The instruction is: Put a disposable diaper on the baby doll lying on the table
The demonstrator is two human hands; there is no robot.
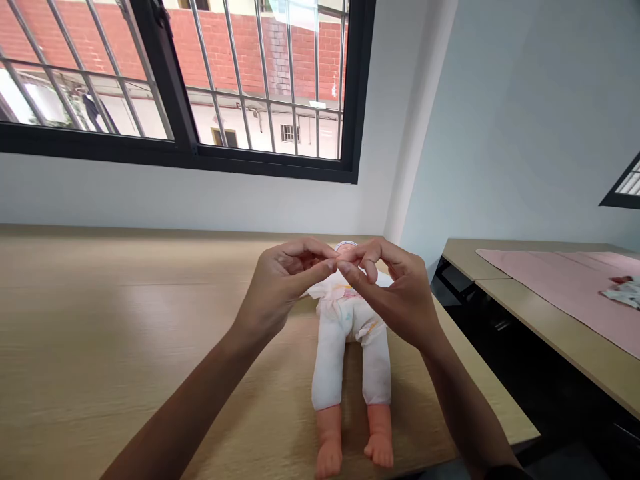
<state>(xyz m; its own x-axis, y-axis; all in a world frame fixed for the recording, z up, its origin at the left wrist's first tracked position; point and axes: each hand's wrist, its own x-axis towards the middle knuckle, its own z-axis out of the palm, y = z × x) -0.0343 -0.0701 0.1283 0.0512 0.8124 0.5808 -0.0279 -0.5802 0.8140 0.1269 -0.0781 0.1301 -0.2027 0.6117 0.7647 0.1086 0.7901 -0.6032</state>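
A baby doll (330, 360) in white clothes lies on its back on the wooden table (150, 347), its bare feet toward me. Both my hands are raised above its upper body. The fingertips of my left hand (280, 280) pinch together and meet those of my right hand (395, 287) over the doll's chest. Whatever sits between the fingertips, if anything, is too small to make out. Thumb and index finger of the right hand are closed, with its other fingers curled. The doll's head and arms are partly hidden behind my hands; a patterned cap edge shows.
To the right, beyond a dark gap, stands another table (460, 257) with a pink cloth (550, 287). Part of a second doll-like figure (625, 291) lies on the cloth. A barred window (270, 167) is set in the wall behind the table.
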